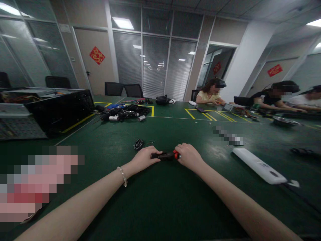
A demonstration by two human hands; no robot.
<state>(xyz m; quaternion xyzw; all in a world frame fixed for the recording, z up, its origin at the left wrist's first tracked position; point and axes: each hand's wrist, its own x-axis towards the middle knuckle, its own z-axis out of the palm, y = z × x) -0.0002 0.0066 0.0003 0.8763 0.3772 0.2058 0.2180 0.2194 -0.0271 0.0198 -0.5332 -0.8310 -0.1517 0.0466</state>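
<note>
At the middle of the green table, a small black object with a red end (167, 155) lies between my two hands. My left hand (146, 158), with a beaded bracelet at the wrist, is closed on its black left end. The fingers of my right hand (189, 155) are curled around the red end at the other side. Whether this is one piece or two joined pieces, I cannot tell. Just beyond my left hand sits a small dark clump of metal parts (138, 144), touching neither hand.
A black computer case (62, 110) stands at the left. Tools and black parts (125, 113) are heaped further back. To the right lie a white power strip (259, 165) and a blurred item (228, 135). Several people (210, 95) sit across the table at the right.
</note>
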